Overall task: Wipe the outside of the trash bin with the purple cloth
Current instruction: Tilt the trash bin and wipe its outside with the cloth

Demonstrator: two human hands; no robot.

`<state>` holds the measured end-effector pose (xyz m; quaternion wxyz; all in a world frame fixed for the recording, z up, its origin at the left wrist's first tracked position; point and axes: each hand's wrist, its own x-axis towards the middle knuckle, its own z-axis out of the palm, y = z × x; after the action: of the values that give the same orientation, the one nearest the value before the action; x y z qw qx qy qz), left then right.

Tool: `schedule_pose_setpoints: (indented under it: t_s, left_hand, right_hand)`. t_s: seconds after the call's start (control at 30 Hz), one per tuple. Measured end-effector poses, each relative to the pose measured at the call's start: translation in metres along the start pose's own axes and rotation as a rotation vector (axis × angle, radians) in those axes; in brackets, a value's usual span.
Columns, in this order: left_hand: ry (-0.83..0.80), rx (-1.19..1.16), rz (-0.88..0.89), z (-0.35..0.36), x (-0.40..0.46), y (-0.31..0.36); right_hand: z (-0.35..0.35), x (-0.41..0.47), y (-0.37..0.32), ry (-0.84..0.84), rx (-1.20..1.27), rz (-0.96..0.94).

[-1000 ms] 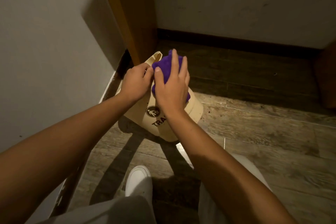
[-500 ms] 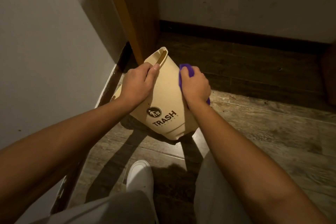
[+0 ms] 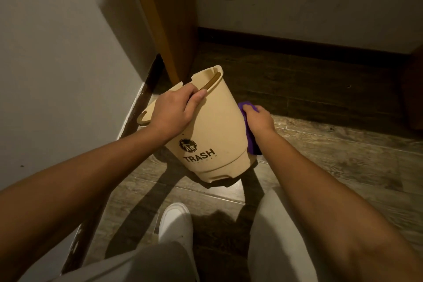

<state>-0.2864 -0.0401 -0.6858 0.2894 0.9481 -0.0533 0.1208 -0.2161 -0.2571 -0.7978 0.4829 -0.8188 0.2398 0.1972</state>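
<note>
Curling over the rim, the left hand's fingers (image 3: 191, 92) grip the top edge of the bin (image 3: 215, 128), thumb lying along the outer wall. That left hand (image 3: 174, 112) holds the bin tilted, its mouth turned away toward the corner and its base raised toward the person. The right hand's fingers are hidden behind the bin's right wall, so how far they close cannot be told; the right hand (image 3: 258, 119) presses the cloth (image 3: 250, 142) flat against that wall. Purple folds show above the knuckles and below the wrist, between hand and bin. The bin is cream, with a round pictogram and the word TRASH in black on the side facing the camera. Its lower edge sits just above the floor (image 3: 332, 155), which is wood plank. A white wall (image 3: 57, 64) stands to the left, a wooden post (image 3: 164, 18) behind the bin. A white shoe (image 3: 175, 222) and pale trouser legs fill the bottom.
</note>
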Motion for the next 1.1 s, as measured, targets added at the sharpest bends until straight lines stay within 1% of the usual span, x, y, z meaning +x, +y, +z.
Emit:
schedule_pose_setpoints:
  t_s: [0.07,0.17,0.3,0.5,0.6,0.7,0.77,0.87,1.0,1.1]
  left_hand:
    - [0.002,-0.01,-0.02,-0.002,0.001,-0.001]
    - [-0.006,-0.04,-0.075,-0.004,0.005,0.0]
    - [-0.026,-0.1,-0.126,-0.005,0.013,0.002]
    - [-0.036,-0.191,-0.199,-0.009,0.022,-0.005]
    - [-0.038,-0.212,-0.235,-0.008,0.028,-0.008]
    - [-0.038,-0.184,-0.254,-0.005,0.035,-0.01]
    - [-0.012,-0.165,-0.272,-0.004,0.035,-0.013]
    - [0.041,-0.136,-0.283,-0.004,0.033,-0.022]
    - [0.072,-0.094,-0.309,-0.002,0.035,-0.029]
    - [0.088,-0.091,-0.34,0.0,0.035,-0.034]
  right_hand:
    - [0.006,-0.012,-0.013,0.051,0.068,-0.094]
    - [0.019,-0.04,-0.035,0.142,0.159,-0.288]
    - [0.043,-0.081,-0.058,0.176,0.241,-0.524]
    - [0.075,-0.112,-0.062,0.21,0.144,-0.69]
    - [0.086,-0.118,-0.051,0.234,0.048,-0.796]
    - [0.093,-0.119,-0.032,0.246,-0.099,-0.894]
    - [0.094,-0.116,-0.019,0.249,-0.178,-0.861]
    - [0.095,-0.11,-0.007,0.261,-0.213,-0.756]
    - [0.095,-0.098,-0.003,0.298,-0.205,-0.656]
    - [0.085,-0.085,0.002,0.312,-0.145,-0.566]
